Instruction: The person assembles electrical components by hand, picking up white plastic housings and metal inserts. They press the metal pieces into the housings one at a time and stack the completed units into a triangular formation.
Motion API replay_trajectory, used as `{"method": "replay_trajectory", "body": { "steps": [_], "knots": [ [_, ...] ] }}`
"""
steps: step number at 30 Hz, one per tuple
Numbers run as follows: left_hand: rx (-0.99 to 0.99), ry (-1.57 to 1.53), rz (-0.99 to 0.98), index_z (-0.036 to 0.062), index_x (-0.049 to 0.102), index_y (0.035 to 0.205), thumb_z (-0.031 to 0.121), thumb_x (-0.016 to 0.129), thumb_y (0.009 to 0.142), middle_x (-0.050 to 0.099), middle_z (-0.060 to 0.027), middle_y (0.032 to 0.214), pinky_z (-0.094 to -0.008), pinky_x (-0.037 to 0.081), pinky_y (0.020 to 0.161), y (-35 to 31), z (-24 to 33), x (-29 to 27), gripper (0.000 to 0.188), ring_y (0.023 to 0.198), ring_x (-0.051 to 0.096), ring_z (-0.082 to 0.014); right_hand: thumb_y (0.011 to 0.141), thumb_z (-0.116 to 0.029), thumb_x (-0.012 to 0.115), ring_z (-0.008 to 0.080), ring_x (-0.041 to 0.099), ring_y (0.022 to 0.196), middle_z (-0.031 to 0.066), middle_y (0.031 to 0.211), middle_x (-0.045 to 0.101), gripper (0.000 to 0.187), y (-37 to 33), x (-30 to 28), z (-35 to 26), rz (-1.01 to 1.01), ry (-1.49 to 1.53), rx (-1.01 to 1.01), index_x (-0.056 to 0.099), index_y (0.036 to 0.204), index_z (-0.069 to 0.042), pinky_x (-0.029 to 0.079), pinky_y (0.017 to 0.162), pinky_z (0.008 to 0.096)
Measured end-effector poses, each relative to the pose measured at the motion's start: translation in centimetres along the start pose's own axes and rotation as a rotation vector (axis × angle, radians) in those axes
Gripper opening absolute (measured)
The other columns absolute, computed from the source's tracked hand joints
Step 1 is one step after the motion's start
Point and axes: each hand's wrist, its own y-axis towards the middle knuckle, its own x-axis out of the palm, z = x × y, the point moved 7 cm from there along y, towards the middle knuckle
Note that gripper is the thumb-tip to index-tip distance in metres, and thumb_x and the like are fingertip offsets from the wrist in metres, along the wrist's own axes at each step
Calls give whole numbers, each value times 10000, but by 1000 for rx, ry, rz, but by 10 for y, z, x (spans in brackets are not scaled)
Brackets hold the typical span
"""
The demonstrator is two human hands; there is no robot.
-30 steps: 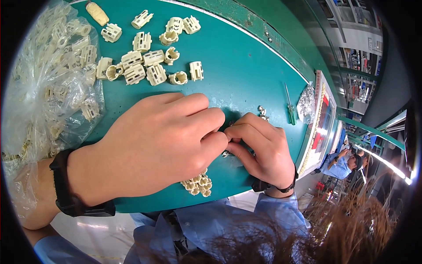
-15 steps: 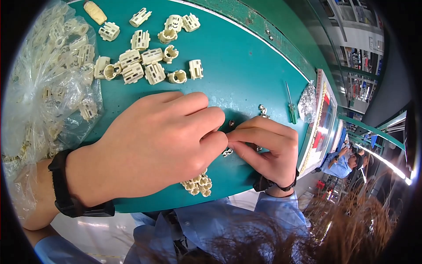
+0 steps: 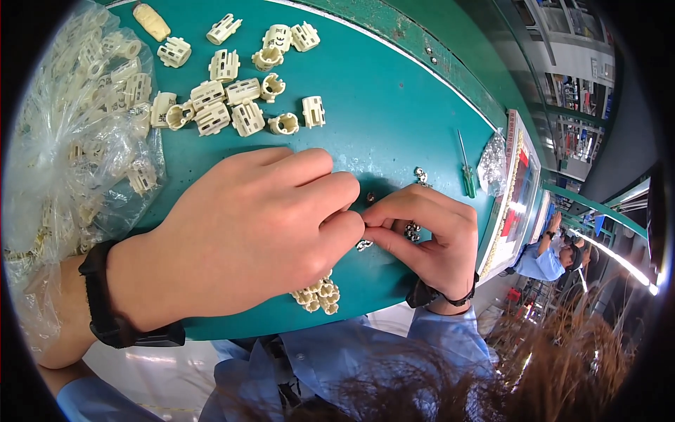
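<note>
My left hand is curled, back upward, over the green table; what it grips is hidden beneath its fingers. Its thumb and index finger meet the pinched thumb and index tips of my right hand. Whatever lies between the fingertips is too small or covered to make out. Small shiny metal pieces show through the gap of my right hand, and others lie just beyond it. Partly under my left hand, a cluster of cream plastic pieces sits near the table's front edge.
Cream slotted plastic sleeves lie scattered at the far left, near a yellowish block. A clear bag of sleeves fills the left side. At right are a green-handled screwdriver, a small clear bag and a framed panel. Another person sits beyond.
My right index finger has bent upward, widening the gap above the thumb so more metal pieces show. My left hand stays almost still. The other person's arm has risen.
</note>
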Motion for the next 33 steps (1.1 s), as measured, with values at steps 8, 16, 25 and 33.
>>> {"method": "replay_trajectory", "body": {
  "steps": [8,16,25,33],
  "knots": [
    [-20,-18,-27,114,799,1034,150,930,724,674,-8,1021,-374,590,756,3,2,-3,339,909,640,-230,884,5,932,244,770,841,81,974,798,215,-5,-10,-1,31,-62,-122,864,1081,-47,604,715,368],
    [-39,-45,-77,97,800,1063,190,972,716,693,-20,1044,-384,598,784,10,10,-3,398,924,647,-254,817,-20,983,209,749,881,75,981,791,234,-8,-12,-16,65,-181,-147,897,1033,-46,587,722,354],
    [-115,-149,-83,96,781,1032,167,971,760,681,-38,1019,-406,573,805,27,21,-14,340,918,626,-283,840,-47,966,270,751,870,79,1013,771,251,-20,-27,-21,66,-137,-248,881,1075,-71,598,735,392],
    [-142,-139,-31,97,734,966,160,966,768,643,-42,973,-413,542,786,30,22,-9,311,901,598,-289,819,-50,994,236,760,871,77,1004,795,252,-14,-28,-39,60,-57,-309,909,1055,-58,592,732,371]
  ]
}}
